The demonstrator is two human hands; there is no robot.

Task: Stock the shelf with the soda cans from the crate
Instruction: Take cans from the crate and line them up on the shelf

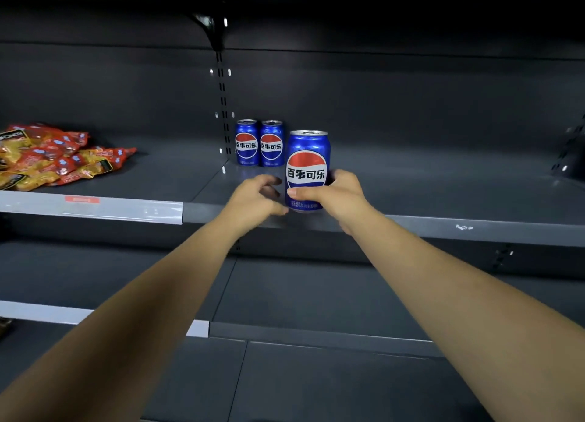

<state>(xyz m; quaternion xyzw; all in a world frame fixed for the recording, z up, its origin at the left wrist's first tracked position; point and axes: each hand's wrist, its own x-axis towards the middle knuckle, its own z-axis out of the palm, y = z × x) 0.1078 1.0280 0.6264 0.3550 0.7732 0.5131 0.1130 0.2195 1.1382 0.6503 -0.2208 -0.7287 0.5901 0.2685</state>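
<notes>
Fingers (343,177) of our right hand (345,197) curl round the soda can (306,168), thumb across its label, holding it upright at the front edge of the shelf (443,181). We cannot tell whether its base is down. Our left hand (253,197) hovers just beside it, fingers loosely bent and holding nothing. To do this step well, we should slide the can back level and set it beside the two cans (259,144) at the rear, label forward, without knocking them. Snack packets (47,156) lie well apart to the left.
</notes>
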